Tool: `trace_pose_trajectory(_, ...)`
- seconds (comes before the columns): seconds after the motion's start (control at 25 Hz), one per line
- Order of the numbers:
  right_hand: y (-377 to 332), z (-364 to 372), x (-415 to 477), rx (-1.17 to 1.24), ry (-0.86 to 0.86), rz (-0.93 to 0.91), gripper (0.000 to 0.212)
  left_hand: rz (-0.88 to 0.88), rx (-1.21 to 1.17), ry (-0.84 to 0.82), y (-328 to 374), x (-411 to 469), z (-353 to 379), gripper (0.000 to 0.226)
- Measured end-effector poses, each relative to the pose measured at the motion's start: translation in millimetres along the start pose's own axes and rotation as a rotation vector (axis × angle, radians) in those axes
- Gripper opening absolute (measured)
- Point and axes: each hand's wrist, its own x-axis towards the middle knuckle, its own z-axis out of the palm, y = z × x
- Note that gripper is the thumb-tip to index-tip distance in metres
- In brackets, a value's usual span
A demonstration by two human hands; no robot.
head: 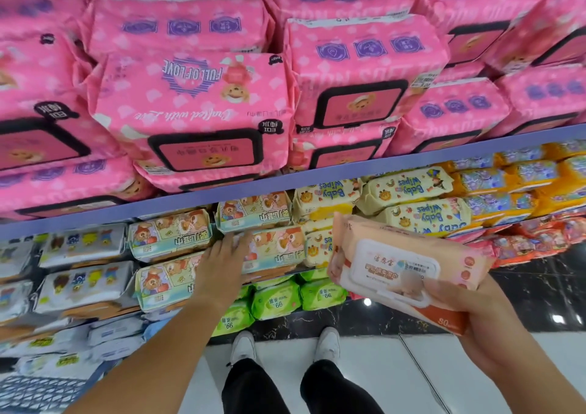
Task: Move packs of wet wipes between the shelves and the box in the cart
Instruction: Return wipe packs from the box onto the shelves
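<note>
My right hand [475,315] grips a peach-coloured pack of wet wipes [409,261] with a white flip lid, held in front of the lower shelf at the right. My left hand [222,261] reaches forward with straight fingers and touches a bear-print pack of wet wipes [272,245] stacked on the lower shelf. The cart and its box are out of view.
Large pink packs [196,109] fill the upper shelf above a blue shelf edge [285,182]. Yellow baby wipes packs [409,188], orange packs, green packs [276,299] and white packs [82,245] crowd the lower shelves. My feet stand on a white and black floor.
</note>
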Motion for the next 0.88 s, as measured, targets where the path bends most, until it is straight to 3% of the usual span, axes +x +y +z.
trace_pose_trajectory(0.16,0,10,-4,-0.015,-0.026,-0.004,0.065,-0.017,0.227,-0.023,9,-1,0,0.090)
trace_pose_trajectory(0.32,-7,23,-12,0.004,-0.010,-0.020,0.066,-0.035,0.192,-0.125,13,-2,-22,0.089)
trace_pose_trajectory(0.4,-12,31,-16,0.012,0.000,-0.035,0.063,-0.057,-0.202,-0.106,15,-11,-49,0.077)
trace_pose_trajectory(0.52,-18,48,-23,0.058,0.002,-0.056,0.062,-0.127,-1.228,-0.074,39,-42,-128,0.055)
trace_pose_trajectory(0.6,-24,59,-29,0.104,-0.002,-0.071,0.060,-0.052,-1.546,-0.165,49,-60,-179,0.059)
trace_pose_trajectory(0.68,-35,70,-37,0.130,-0.002,-0.080,0.060,0.081,-1.570,-0.261,53,-70,-215,0.072)
trace_pose_trajectory(0.8,-53,78,-50,0.167,0.000,-0.141,0.094,0.191,-1.449,-0.327,52,-72,-260,0.104)
trace_pose_trajectory(0.88,-72,79,-61,0.216,-0.013,-0.199,0.103,0.328,-1.401,-0.413,59,-74,-294,0.092)
